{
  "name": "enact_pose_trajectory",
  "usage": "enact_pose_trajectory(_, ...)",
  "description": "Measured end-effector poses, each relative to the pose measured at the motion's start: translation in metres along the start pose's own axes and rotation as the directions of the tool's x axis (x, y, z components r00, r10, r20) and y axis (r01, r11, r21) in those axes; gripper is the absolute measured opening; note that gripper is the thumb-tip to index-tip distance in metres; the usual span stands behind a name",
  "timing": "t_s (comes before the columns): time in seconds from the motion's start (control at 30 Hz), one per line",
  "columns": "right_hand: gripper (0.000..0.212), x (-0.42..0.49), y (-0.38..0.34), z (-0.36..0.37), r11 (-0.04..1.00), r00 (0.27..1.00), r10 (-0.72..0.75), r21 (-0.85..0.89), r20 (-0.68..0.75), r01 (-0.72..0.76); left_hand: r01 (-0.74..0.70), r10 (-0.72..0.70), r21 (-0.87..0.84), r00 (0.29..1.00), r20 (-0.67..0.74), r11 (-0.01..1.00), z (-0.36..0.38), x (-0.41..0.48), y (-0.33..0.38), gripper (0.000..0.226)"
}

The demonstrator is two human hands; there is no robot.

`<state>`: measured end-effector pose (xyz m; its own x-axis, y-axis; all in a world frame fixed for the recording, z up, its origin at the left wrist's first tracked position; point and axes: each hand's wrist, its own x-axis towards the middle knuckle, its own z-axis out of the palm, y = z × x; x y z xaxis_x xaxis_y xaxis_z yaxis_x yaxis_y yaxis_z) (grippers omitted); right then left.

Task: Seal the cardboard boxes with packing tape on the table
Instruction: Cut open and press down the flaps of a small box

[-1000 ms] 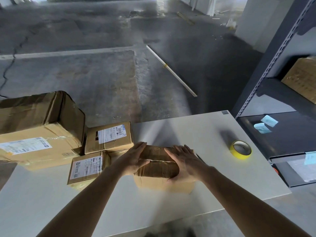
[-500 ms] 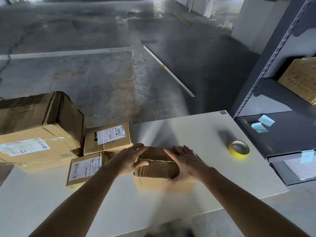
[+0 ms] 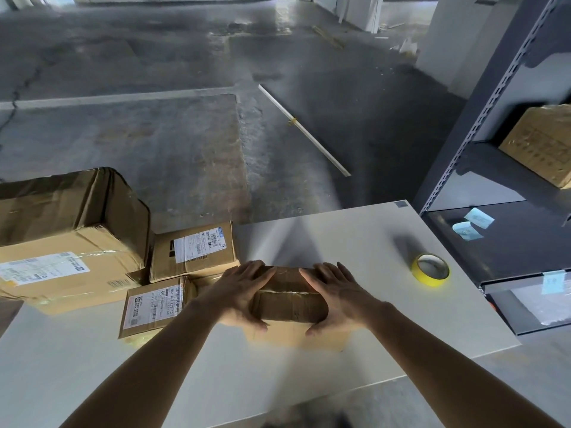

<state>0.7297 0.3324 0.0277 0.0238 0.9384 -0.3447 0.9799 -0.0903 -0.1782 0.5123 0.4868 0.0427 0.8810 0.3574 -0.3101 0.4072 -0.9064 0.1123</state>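
White tabletop (image 3: 355, 242), pale and matte, standing on a bare concrete floor; shelving to the right.

Nearest the near edge, two bare forearms come in from below.

Left hand (image 3: 238, 291) and right hand (image 3: 340, 296) both lie on one small cardboard box (image 3: 290, 299), which sits about mid-table, a little toward the near edge. Fingers are straight and spread flat over the top, thumbs dropped onto the near face. Neither hand closes round anything; they press the flaps down.

Box's long axis runs left to right. A flap seam shows between the hands, running the same way. No fresh strip visible across it that I can make out; the top looks glossy with old tape.

Yellow tape roll (image 3: 430, 270) lies flat, hole up, near the right edge of the tabletop, apart from the box and slightly farther back. It is to the right of the box, so the right hand is the nearer one. My guess: that hand goes for the roll while the left hand keeps the flaps shut.

Left side of the tabletop: a flat labelled box (image 3: 151, 307) just beside the left wrist, a medium labelled box (image 3: 194, 251) behind it, and a large box (image 3: 68, 230) at the far left corner.

Farther off: grey shelf unit (image 3: 482, 118) holding another carton (image 3: 543, 143), and a white strip (image 3: 304, 129) lying on the floor.
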Motion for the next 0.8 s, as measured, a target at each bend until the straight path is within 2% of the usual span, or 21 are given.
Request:
enact_pose_trajectory(0.17, 0.114, 0.002, 0.002, 0.006, 1.0, 0.996, -0.016, -0.003, -0.084, 0.016, 0.001, -0.002, -0.007, 1.0, -0.022, 1.0, 0.004, 0.001, -0.001, 0.118)
enact_pose_trajectory(0.4, 0.112, 0.006, 0.015, 0.006, 0.999, 0.998, -0.037, -0.028, -0.056, 0.035, 0.023, -0.023, 0.004, 0.996, -0.083, 1.0, 0.014, 0.006, 0.003, 0.117)
enact_pose_trajectory(0.6, 0.109, 0.006, 0.017, 0.008, 0.999, 0.999, -0.03, -0.019, -0.015, 0.029, 0.024, -0.025, 0.035, 1.0, 0.013, 0.999, 0.016, 0.015, 0.006, 0.125)
enact_pose_trajectory(0.8, 0.11, 0.001, 0.016, 0.012, 0.996, 0.998, -0.039, -0.079, -0.051, 0.035, -0.004, 0.0, 0.05, 0.997, 0.073, 0.999, 0.017, 0.02, 0.011, 0.119)
